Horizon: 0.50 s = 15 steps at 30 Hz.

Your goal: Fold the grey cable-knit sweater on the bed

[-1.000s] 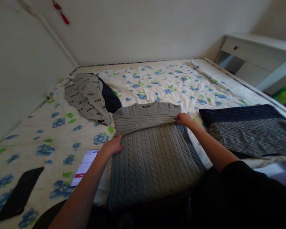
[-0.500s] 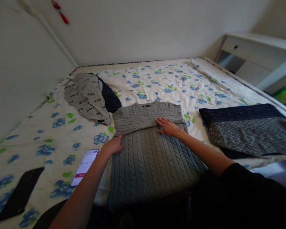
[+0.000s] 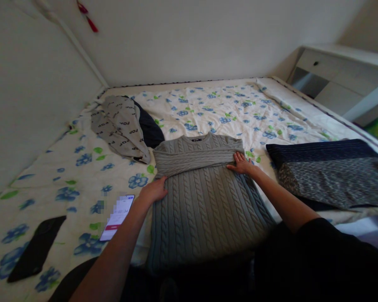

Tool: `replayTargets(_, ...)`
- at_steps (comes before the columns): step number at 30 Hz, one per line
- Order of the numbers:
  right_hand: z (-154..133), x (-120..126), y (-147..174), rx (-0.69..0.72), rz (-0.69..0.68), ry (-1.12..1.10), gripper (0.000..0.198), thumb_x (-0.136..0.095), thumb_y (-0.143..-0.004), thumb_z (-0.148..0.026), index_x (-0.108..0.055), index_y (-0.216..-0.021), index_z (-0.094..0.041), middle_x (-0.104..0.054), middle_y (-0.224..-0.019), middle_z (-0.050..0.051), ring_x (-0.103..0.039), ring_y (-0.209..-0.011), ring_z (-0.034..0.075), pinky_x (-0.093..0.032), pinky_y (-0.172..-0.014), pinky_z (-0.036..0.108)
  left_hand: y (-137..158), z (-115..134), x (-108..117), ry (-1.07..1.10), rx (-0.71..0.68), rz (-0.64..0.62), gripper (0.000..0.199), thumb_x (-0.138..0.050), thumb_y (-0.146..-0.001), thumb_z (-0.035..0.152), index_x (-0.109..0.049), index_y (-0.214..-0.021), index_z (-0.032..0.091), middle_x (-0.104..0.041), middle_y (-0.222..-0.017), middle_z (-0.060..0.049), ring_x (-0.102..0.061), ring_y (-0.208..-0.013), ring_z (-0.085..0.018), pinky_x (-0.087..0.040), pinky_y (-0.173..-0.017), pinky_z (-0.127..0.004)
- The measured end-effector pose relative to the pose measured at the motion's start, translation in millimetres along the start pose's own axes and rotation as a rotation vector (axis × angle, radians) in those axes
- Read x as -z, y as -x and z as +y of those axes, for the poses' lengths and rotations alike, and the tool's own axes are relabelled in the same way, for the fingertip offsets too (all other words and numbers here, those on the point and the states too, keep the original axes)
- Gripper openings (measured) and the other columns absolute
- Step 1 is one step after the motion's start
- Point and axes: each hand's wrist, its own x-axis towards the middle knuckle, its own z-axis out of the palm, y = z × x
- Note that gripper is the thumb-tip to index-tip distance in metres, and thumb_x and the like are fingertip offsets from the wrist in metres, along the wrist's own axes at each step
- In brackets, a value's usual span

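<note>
A grey cable-knit sweater point(image 3: 201, 209) lies spread on the bed, its neckline pointing away from me. Its sleeves are folded across the chest in a flat horizontal band. My left hand point(image 3: 154, 191) rests at the sweater's left edge, just below the sleeve band, with thumb and a finger apart; its other fingers are mostly hidden. Flat on the right end of the band lies my right hand point(image 3: 242, 163), fingers spread, holding nothing. The sweater's lower hem is lost in shadow near my body.
A floral sheet point(image 3: 208, 98) covers the bed. Left are a lit phone point(image 3: 118, 218), a black phone-shaped item point(image 3: 38, 249) and a grey printed garment point(image 3: 121, 128) over a dark one. A folded navy-and-grey knit garment point(image 3: 330, 176) lies right. A white drawer unit point(image 3: 343, 69) stands beyond.
My right hand has slid rightward along the sleeve band to the sweater's right side. My left hand stays at the left edge. The whole view has shifted slightly.
</note>
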Motion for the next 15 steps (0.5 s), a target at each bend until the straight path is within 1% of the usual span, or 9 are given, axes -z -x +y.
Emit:
replayTargets(2,-5.3,0.7,2.0,-0.024,0.044,-0.01,0.11,-0.044,-0.106,-0.087,-0.016,-0.187,-0.017,-0.009,-0.191,0.021,-0.008,-0.178,0.041,-0.014,-0.14,0.072,-1.6,0.7,-2.9,0.014,0.0,0.017,0.074,-0.059,-0.098,0.029,-0.048,-0.17,0.015,-0.071,-0.157,-0.022,-0.074,-0.14,-0.034,-0.058,-0.112,-0.041)
replayTargets(4,-18.4,0.4,5.1,-0.01,0.145,-0.001,0.107,-0.04,-0.109,-0.085,-0.021,-0.186,-0.013,-0.012,-0.19,0.024,-0.01,-0.178,0.042,-0.013,-0.14,0.071,-2.6,2.2,-4.5,0.021,0.002,0.018,0.071,-0.061,-0.098,0.028,-0.051,-0.167,0.014,-0.072,-0.155,-0.023,-0.074,-0.139,-0.035,-0.059,-0.112,-0.043)
replayTargets(7,-55.0,-0.9,7.7,0.122,0.328,0.011,0.099,-0.03,-0.114,-0.077,-0.026,-0.184,-0.007,-0.015,-0.19,0.024,-0.009,-0.178,0.04,-0.011,-0.141,0.068,-2.0,4.7,-4.0,0.034,0.008,0.013,0.07,-0.062,-0.099,0.027,-0.052,-0.167,0.014,-0.07,-0.157,-0.024,-0.073,-0.14,-0.037,-0.059,-0.113,-0.045)
replayTargets(9,-89.2,-3.3,5.7,0.239,0.391,-0.003,0.093,-0.027,-0.117,-0.073,-0.028,-0.183,-0.008,-0.017,-0.19,0.022,-0.01,-0.179,0.037,-0.012,-0.142,0.065,-0.8,5.6,-2.9,0.049,0.013,0.018,0.071,-0.063,-0.099,0.027,-0.052,-0.167,0.015,-0.069,-0.16,-0.023,-0.073,-0.142,-0.036,-0.059,-0.114,-0.045)
replayTargets(12,-140.5,-10.9,-3.5,0.361,0.388,-0.025,0.088,-0.03,-0.118,-0.069,-0.03,-0.184,-0.012,-0.02,-0.19,0.018,-0.013,-0.179,0.035,-0.014,-0.143,0.062,0.0,4.4,-2.5,0.058,0.017,0.019,0.072,-0.062,-0.099,0.026,-0.051,-0.169,0.017,-0.067,-0.163,-0.022,-0.073,-0.142,-0.036,-0.059,-0.114,-0.044)
replayTargets(14,-161.6,-17.3,-11.9,0.377,0.349,-0.024,0.084,-0.032,-0.118,-0.068,-0.031,-0.184,-0.015,-0.022,-0.19,0.016,-0.016,-0.178,0.034,-0.014,-0.143,0.062,-0.8,2.2,-3.6,0.061,0.006,0.022,0.073,-0.062,-0.099,0.026,-0.05,-0.17,0.016,-0.065,-0.164,-0.023,-0.072,-0.142,-0.037,-0.059,-0.114,-0.044)
replayTargets(15,-165.6,-20.0,-16.0,0.371,0.328,-0.02,0.081,-0.032,-0.119,-0.066,-0.032,-0.184,-0.018,-0.024,-0.19,0.014,-0.017,-0.178,0.034,-0.014,-0.143,0.061,-1.5,1.1,-4.4,0.062,0.001,0.023,0.073,-0.061,-0.099,0.026,-0.05,-0.171,0.015,-0.065,-0.164,-0.024,-0.072,-0.142,-0.037,-0.059,-0.114,-0.045)
